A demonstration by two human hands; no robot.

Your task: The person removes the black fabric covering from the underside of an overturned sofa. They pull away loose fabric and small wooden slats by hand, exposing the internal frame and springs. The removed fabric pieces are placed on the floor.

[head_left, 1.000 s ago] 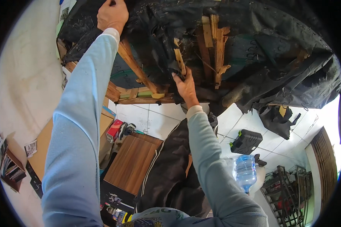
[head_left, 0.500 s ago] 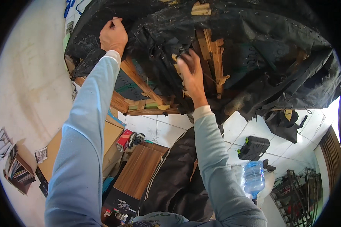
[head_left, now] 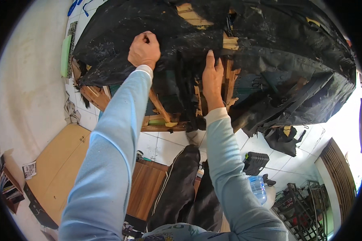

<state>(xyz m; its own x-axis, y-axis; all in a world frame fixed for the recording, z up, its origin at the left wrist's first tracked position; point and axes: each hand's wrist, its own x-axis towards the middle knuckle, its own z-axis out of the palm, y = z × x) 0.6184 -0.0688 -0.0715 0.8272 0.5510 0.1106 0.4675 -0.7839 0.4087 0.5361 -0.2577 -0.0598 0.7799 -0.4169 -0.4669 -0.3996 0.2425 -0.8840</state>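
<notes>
An overturned sofa-like wooden frame [head_left: 159,106] stands before me, with torn black lining fabric [head_left: 108,34] stapled over its underside. My left hand [head_left: 145,51] is closed in a fist, gripping the fabric left of the middle; its fingertips are hidden. To its right, my right hand [head_left: 213,82] pinches the torn fabric edge, thumb stretched upward and fingers partly hidden. Beside that hand, splintered wood slats [head_left: 229,82] show through the opening. Wavy metal springs [head_left: 256,80] are visible further right, and a loose scrap of black fabric [head_left: 280,140] hangs below.
White floor tiles [head_left: 171,142] lie beneath. Around me are a brown wooden cabinet [head_left: 142,188], a cardboard-coloured panel [head_left: 60,160], a black case [head_left: 255,162], a blue water jug [head_left: 258,188] and a dark metal rack [head_left: 305,205]. A wall [head_left: 28,80] rises on the left.
My left hand has moved right and slightly down, still closed. My right hand has shifted a little right, its thumb now upright at the fabric edge. The view has shifted, and the fabric's middle lies differently.
</notes>
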